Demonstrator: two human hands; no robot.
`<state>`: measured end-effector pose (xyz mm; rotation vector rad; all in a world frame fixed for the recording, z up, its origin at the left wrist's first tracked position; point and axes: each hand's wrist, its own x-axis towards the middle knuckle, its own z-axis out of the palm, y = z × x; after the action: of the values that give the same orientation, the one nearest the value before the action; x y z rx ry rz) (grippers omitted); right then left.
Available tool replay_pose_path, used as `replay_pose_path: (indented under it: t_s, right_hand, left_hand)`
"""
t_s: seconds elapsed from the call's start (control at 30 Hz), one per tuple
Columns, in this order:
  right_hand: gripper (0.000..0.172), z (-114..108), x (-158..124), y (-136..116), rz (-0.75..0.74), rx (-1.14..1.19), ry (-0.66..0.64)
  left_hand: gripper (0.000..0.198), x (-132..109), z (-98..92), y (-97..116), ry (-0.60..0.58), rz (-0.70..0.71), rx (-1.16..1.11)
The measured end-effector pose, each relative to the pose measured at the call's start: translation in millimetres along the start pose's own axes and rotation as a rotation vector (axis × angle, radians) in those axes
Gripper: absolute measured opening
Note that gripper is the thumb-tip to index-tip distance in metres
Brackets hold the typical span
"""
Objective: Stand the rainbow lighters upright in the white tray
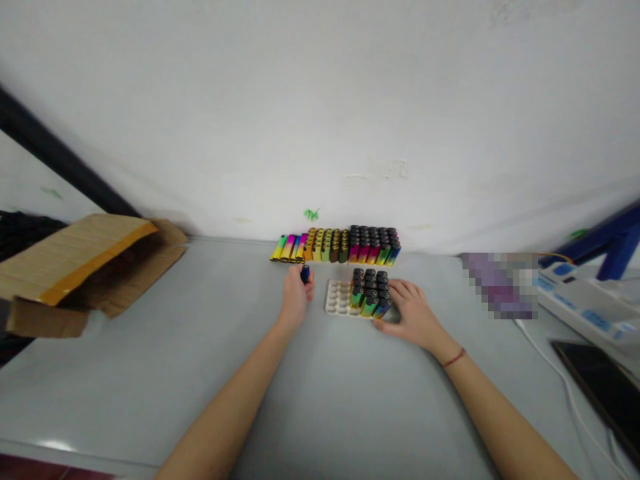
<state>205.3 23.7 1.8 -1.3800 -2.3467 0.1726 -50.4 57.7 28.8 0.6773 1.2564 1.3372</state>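
Note:
A small dark blue tube [305, 273], its exact kind unclear, stands up out of my left hand [296, 293], which is closed round it. Just to the right lies a white tray [337, 301] with rows of round hollows. Its right part bears several shiny tubes [371, 293] with black tops and gradient bodies in green, yellow and blue, standing upright. My right hand [413, 313] grips the tray's right end, thumb at the near corner and fingers along the far side. The wrist wears a thin red band.
Behind the tray, by the wall, stand rows of similar black-topped tubes [375, 245], orange and brown ones [326, 245], and several lying flat [289, 247]. An opened cardboard box [90, 260] is left. Right are a power strip [590, 307], a white cable [553, 373] and a phone [603, 383].

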Motion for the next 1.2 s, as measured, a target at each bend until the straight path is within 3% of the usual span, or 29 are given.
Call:
replay_pose_path:
  t_s: [0.2, 0.4, 0.63, 0.8, 1.2]
  right_hand:
    - [0.061, -0.1, -0.1, -0.1, 0.004, -0.008, -0.005]
    - [0.061, -1.2, 0.5, -1.2, 0.001, -0.015, -0.009]
    - [0.061, -1.3, 0.3, -0.5, -0.001, -0.003, -0.006]
    - [0.063, -0.9, 0.0, 0.4, 0.0, 0.004, -0.014]
    - [0.062, -0.7, 0.3, 0.6, 0.004, 0.015, -0.018]
  left_hand:
    - [0.047, 4.2, 1.1, -6.3, -0.055, 0.056, -0.034]
    - [0.029, 1.0, 6.7, -15.1, -0.134, 0.336, 0.08]
    - [0.023, -11.8, 3.6, -2.0, -0.333, 0.501, 0.32]
    - [0.023, -7.6, -3.4, 1.9, -0.488, 0.497, 0.459]
    - [0.016, -15.5, -1.3, 10.1, -0.639, 0.612, 0.618]
